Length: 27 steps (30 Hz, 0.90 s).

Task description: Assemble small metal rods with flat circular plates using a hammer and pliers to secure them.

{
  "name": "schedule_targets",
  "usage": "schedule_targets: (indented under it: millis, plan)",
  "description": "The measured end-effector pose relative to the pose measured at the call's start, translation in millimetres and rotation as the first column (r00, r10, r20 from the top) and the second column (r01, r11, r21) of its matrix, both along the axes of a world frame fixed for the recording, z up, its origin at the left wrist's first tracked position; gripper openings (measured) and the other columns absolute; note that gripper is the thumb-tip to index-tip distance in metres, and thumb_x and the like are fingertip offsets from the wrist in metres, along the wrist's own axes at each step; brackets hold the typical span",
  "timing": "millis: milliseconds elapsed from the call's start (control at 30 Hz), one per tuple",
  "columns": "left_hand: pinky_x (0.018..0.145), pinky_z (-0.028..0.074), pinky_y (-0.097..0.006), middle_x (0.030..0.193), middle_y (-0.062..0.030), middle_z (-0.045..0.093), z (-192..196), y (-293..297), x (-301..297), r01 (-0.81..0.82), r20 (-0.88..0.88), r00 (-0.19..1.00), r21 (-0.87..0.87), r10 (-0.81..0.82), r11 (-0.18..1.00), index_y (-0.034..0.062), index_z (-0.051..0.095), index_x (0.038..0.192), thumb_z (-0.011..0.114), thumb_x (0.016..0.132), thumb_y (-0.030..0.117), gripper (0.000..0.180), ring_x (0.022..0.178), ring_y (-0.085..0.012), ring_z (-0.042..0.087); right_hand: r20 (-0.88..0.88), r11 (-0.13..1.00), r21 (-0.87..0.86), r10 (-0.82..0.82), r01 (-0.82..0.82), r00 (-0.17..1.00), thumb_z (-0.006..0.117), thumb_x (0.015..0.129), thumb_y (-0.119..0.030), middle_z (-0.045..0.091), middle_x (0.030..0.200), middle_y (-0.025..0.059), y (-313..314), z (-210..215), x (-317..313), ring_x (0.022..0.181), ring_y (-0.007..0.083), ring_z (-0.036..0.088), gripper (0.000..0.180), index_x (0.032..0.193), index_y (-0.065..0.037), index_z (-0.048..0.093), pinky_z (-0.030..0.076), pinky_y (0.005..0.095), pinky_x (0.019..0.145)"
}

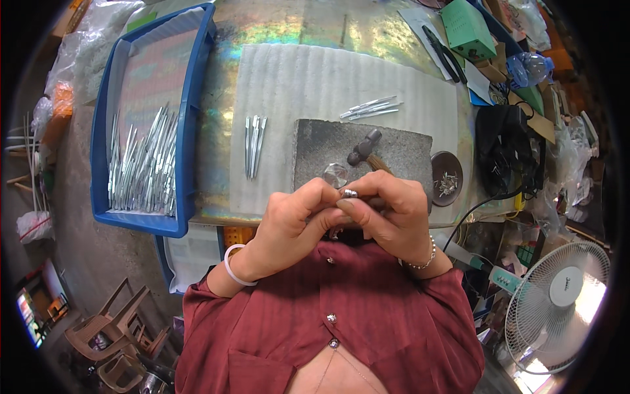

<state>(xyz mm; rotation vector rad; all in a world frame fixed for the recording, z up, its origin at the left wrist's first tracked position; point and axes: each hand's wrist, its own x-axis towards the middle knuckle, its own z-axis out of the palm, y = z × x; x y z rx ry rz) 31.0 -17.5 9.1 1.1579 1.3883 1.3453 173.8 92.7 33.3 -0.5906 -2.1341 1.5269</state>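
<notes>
Close to my chest, my left hand (294, 222) and my right hand (395, 209) meet fingertip to fingertip, fingers closed in a pinch. Between them shows a small shiny metal piece (350, 194); its exact kind is unclear, and the fingers hide part of it. Just beyond the hands lies a dark stone slab (315, 148) bearing a hammer (364, 146) and a round, shiny, clear-looking piece (335, 175). Slim silver metal tools, tweezer-like in shape, lie in one small group (255, 148) left of the slab and another group (372, 108) behind it.
A blue tray (190, 131) at the left holds many similar silver pieces. Right of the slab sits a brown dish (438, 164) with small metal bits. White foam sheet (282, 79) covers part of the table. A green box (467, 29), black bag (502, 141) and fan (558, 305) stand rightward.
</notes>
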Motion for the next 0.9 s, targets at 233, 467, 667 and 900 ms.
schedule_targets:
  millis: [233,467,667,900]
  plan:
    - [0.048,0.043,-0.025,0.061,-0.0064,0.06,-0.8,7.4,-3.7,0.026,0.021,0.999,-0.103,-0.024,0.994,0.0009,0.053,0.084,0.064,0.085,0.005,0.012,0.053,-0.0116,0.059,0.103,0.795,-0.604,0.001,0.062,0.995,0.061,0.087,-0.005,0.055,0.059,0.0005,12.8,-4.8,-5.2,0.044,0.0012,0.047,0.013,0.08,-0.002,0.051,0.033,0.0164,0.037]
    - [0.047,0.046,-0.018,0.071,-0.0031,0.062,7.6,20.3,-13.1,0.274,0.466,0.878,-0.301,-0.11,0.913,0.0009,0.053,0.092,0.058,0.092,0.015,0.015,0.056,-0.006,0.059,0.022,0.581,-0.811,-0.093,0.073,0.995,0.062,0.087,-0.01,0.055,0.061,0.0017,21.2,-24.3,-4.5,0.037,0.0023,0.039,0.015,0.077,-0.004,0.053,0.028,0.0169,0.033]
    - [0.042,0.046,-0.018,0.069,-0.0034,0.062,9.3,26.4,-13.3,0.319,0.451,0.88,-0.327,-0.151,0.89,0.0017,0.051,0.089,0.06,0.091,0.018,0.018,0.051,-0.0069,0.059,-0.02,0.551,-0.832,-0.153,0.069,0.988,0.061,0.088,-0.011,0.055,0.061,0.0016,16.0,-32.1,-1.0,0.037,0.0024,0.038,0.014,0.078,-0.005,0.053,0.027,0.0162,0.032]
    - [0.042,0.046,-0.018,0.065,-0.0031,0.061,8.1,29.2,-13.2,0.367,0.453,0.871,-0.345,-0.189,0.864,0.002,0.051,0.089,0.061,0.091,0.018,0.019,0.05,-0.0076,0.059,-0.026,0.555,-0.828,-0.178,0.078,0.984,0.062,0.088,-0.012,0.055,0.062,0.0016,11.4,-32.9,3.7,0.039,0.0026,0.039,0.014,0.079,-0.005,0.054,0.028,0.0167,0.033]
